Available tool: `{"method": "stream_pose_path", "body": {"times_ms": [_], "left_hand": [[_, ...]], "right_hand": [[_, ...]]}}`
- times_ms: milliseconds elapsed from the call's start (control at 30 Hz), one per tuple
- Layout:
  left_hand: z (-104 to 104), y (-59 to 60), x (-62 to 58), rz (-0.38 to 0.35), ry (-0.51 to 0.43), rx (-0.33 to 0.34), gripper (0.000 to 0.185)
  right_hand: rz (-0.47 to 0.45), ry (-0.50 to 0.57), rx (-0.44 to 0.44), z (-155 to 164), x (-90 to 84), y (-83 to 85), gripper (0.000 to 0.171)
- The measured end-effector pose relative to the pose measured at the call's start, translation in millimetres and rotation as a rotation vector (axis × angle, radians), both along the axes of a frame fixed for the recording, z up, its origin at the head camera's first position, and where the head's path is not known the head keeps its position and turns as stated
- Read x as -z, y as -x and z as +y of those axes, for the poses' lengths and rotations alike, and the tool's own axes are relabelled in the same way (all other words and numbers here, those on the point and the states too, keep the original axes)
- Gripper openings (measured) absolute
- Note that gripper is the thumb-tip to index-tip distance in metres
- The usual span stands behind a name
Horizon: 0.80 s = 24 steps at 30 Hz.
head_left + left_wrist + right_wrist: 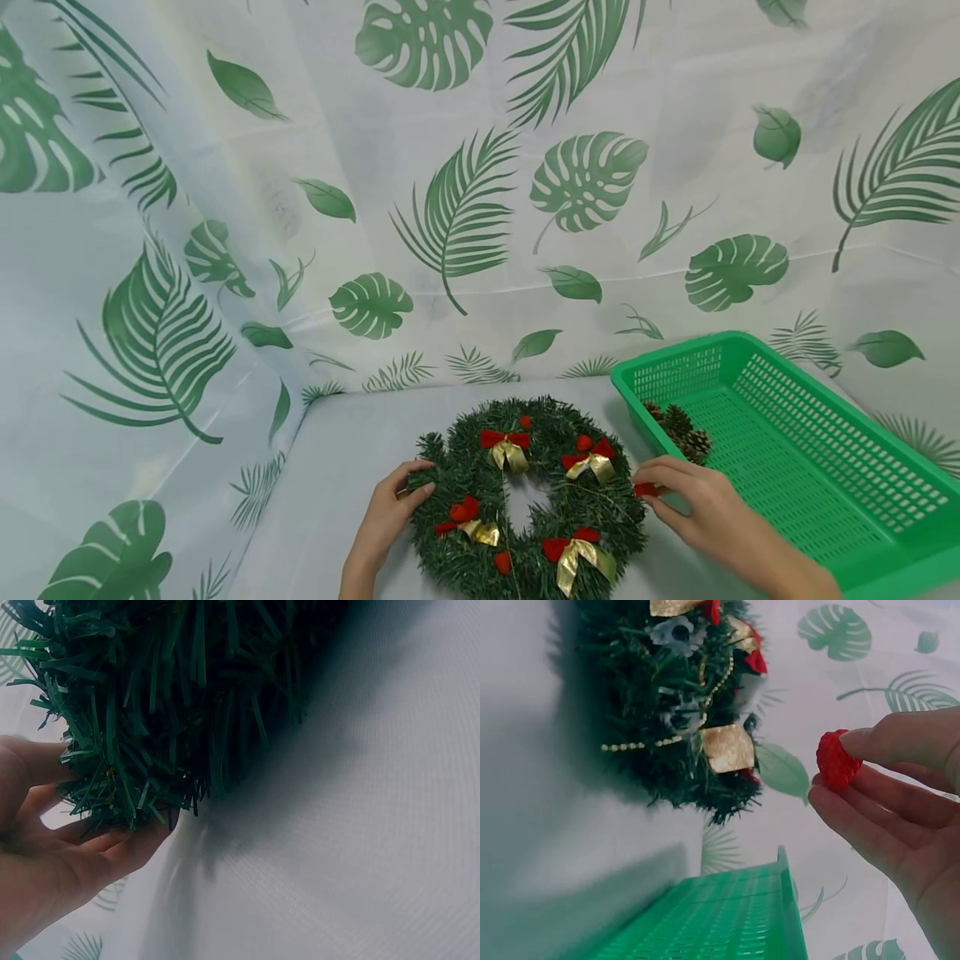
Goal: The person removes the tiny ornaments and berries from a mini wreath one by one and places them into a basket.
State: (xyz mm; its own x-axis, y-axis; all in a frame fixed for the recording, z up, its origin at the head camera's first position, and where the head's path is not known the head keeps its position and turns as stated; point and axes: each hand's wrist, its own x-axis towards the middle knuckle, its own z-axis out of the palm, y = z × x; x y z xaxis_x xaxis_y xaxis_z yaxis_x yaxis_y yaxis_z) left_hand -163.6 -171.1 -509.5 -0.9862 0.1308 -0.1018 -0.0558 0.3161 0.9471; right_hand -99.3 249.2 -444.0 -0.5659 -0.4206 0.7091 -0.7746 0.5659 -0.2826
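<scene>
A green tinsel wreath point(457, 475) lies on the pale tabletop, decorated with red-and-gold bows and small red berries. My left hand point(386, 512) grips its left edge; in the left wrist view the fingers point(124, 847) curve under the green needles point(142, 727). Just off the wreath's right side, my right hand point(705, 508) pinches a bumpy red raspberry ornament point(837, 760) between thumb and fingertips. The right wrist view also shows a gold bead string point(641, 745) and a gold ribbon point(727, 748) on the wreath.
A green plastic basket point(810, 396) stands at the right, partly behind my right forearm. Several pine cones point(678, 423) lie in its left part. Leaf-printed white sheets point(480, 333) hang behind and to the left of the table.
</scene>
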Motion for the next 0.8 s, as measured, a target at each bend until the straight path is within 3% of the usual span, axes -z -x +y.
{"method": "stream_pose_path", "body": {"times_ms": [167,267,400,433,533,800], "left_hand": [[1,1.1,2.2,-0.001,0.004,-0.008,0.038],[1,1.5,4.0,-0.005,0.007,-0.014,0.038],[0,0.8,3.3,-0.005,0.009,-0.015,0.038],[0,0.4,2.5,-0.005,0.008,-0.015,0.039],[0,-0.3,0.0,0.003,0.003,-0.011,0.039],[-2,-0.1,0.8,-0.006,0.005,-0.001,0.041]], "right_hand": [[-0.009,-0.009,0.01,6,0.0,-0.7,0.049],[-0.009,-0.021,0.021,11,-1.4,-1.7,0.017],[-0.008,-0.037,0.037,15,-5.2,-1.9,0.012],[-0.007,-0.039,0.041,16,-6.1,-1.7,0.015],[0.004,-0.039,0.037,18,-7.9,-0.3,0.053],[0.041,-0.05,0.026,28,-10.9,2.1,0.052]]}}
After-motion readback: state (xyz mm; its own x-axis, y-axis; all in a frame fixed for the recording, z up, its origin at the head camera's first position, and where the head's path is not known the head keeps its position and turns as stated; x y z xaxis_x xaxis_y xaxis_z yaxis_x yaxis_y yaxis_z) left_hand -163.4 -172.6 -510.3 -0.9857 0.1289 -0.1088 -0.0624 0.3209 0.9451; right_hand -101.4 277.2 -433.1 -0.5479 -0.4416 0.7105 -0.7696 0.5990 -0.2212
